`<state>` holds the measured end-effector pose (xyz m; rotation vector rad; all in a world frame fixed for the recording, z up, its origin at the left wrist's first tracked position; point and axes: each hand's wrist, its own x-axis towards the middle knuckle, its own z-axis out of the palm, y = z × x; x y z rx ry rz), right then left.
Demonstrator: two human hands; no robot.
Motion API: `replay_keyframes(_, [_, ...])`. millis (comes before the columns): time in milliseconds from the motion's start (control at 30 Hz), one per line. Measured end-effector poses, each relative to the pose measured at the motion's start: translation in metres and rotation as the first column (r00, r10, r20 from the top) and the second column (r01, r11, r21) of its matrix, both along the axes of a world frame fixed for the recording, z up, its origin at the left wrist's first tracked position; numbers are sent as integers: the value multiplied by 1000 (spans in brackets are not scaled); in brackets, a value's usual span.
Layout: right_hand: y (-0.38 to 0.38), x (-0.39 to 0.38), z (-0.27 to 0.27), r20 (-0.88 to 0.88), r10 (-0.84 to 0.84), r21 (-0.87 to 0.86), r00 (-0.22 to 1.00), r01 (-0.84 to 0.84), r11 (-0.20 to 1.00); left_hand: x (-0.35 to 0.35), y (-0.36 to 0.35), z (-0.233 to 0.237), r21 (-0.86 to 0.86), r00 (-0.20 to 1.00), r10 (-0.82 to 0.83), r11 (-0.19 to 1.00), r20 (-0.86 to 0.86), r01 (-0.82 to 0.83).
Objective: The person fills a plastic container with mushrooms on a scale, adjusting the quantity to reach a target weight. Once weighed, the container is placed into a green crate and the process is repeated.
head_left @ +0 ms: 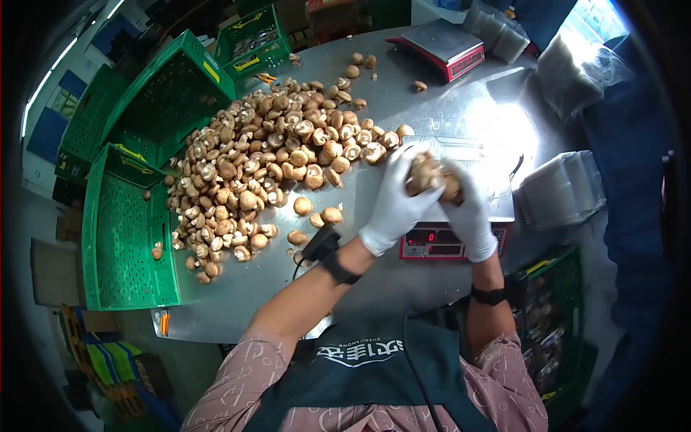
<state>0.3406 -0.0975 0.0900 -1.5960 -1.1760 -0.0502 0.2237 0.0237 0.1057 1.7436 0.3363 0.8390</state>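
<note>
White gloves cover both hands, which are raised over a red digital scale (455, 250) with a lit display. My left hand (397, 200) is closed around brown shiitake mushrooms (426, 173). Facing it, my right hand (471, 212) grips more mushrooms from the other side, and the two handfuls nearly meet. Part of a clear plastic tray (461, 147) shows on the scale behind my hands; the gloves hide the rest. To the left, a large heap of shiitake mushrooms (252, 155) spreads over the metal table (288, 288), with a few loose ones close to my left wrist.
Green crates (129, 237) stand tipped along the left edge. A second scale (446, 47) sits at the back. Stacked clear trays (565, 191) and a plastic bag (572, 75) lie on the right. Another green crate (551, 317) with packed trays stands beside my right arm.
</note>
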Motion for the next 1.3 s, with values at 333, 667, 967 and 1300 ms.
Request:
replay_keyframes(333, [-40, 110, -51, 42, -146, -337, 988, 151, 929, 132, -39, -64, 176, 988, 106, 981, -115, -85])
replay_keyframes(667, [-56, 80, -12, 30, 39, -465, 999, -21, 885, 70, -44, -47, 410, 948, 87, 911, -307, 50])
replay_keyframes(967, [-47, 37, -20, 46, -136, -409, 990, 143, 901, 6, -9, -44, 483, 986, 155, 869, -64, -105])
replay_keyframes(1300, [-8, -91, -21, 27, 158, -220, 987, -148, 964, -148, 86, -141, 658, 290, 617, 750, -732, 66])
